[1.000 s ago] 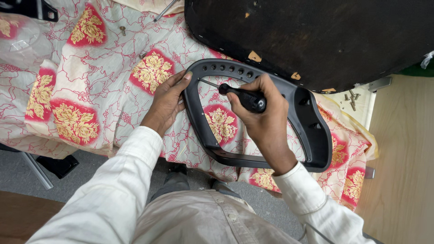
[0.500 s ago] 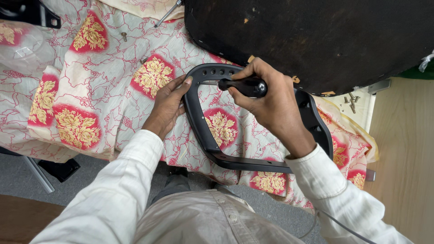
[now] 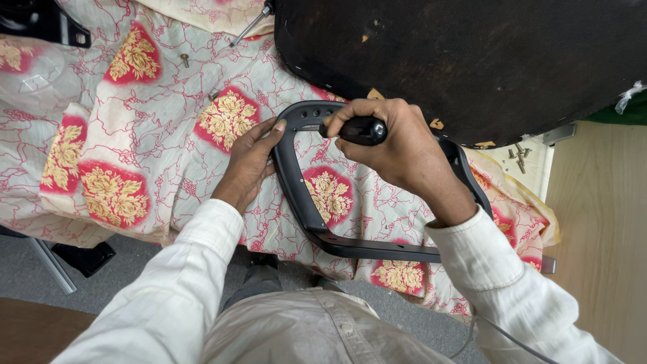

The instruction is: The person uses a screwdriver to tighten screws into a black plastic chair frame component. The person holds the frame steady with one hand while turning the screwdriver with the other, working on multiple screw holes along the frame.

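Note:
A black loop-shaped plastic armrest (image 3: 306, 209) lies on a floral cloth (image 3: 155, 128) of cream, red and gold. My left hand (image 3: 248, 162) rests flat against its left curve, thumb on the rim. My right hand (image 3: 397, 145) grips the black handle of a screwdriver (image 3: 360, 130) over the armrest's upper end, where several holes show. The tool's tip is hidden by my hand. The dark underside of a chair seat (image 3: 472, 61) lies just beyond, partly over the armrest.
A second screwdriver (image 3: 253, 23) lies at the top beside the seat. Loose screws (image 3: 184, 59) sit on the cloth, more screws (image 3: 517, 156) near the right edge. A wooden surface (image 3: 600, 229) is at the right; grey floor lies below the cloth's edge.
My right hand with the screwdriver has moved up and left, from the armrest's middle to its upper end by the seat. My left hand stays on the left curve.

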